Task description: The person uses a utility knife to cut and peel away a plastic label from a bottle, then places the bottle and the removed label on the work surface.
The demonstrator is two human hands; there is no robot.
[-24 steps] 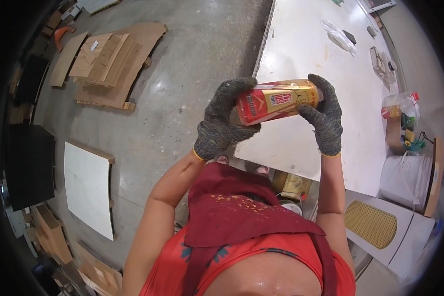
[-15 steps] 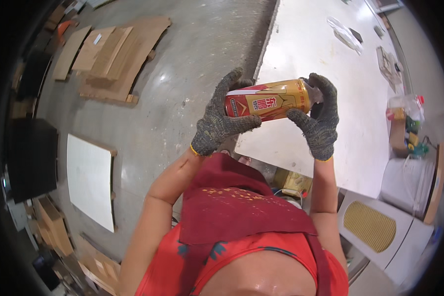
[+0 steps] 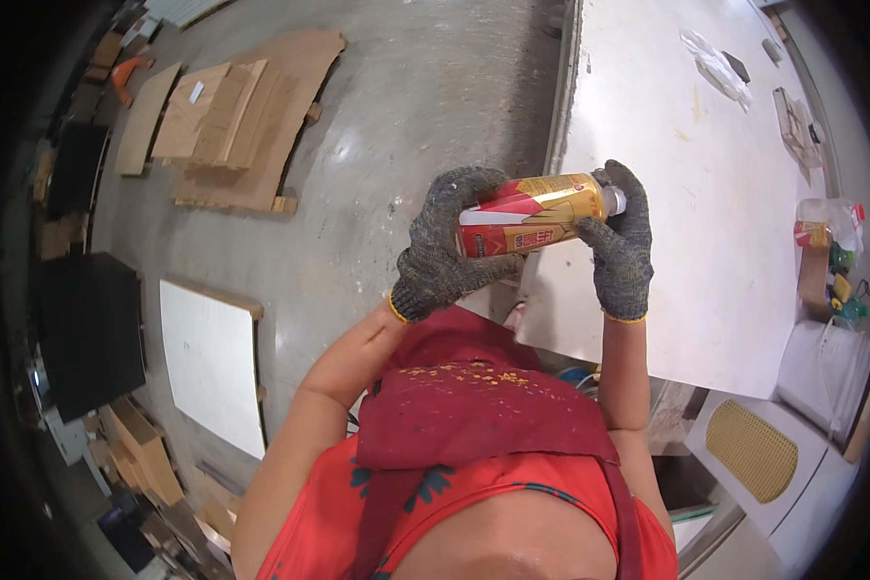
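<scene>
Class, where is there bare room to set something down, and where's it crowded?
Bare: the white table between right hand and jug; the grey floor between left hand and white board. Crowded: the table's right edge, around jug and bucket.

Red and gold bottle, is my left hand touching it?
Touching. The head view shows your gloved left hand wrapped around the red end of the bottle, overlapping its upper and lower edges.
</scene>
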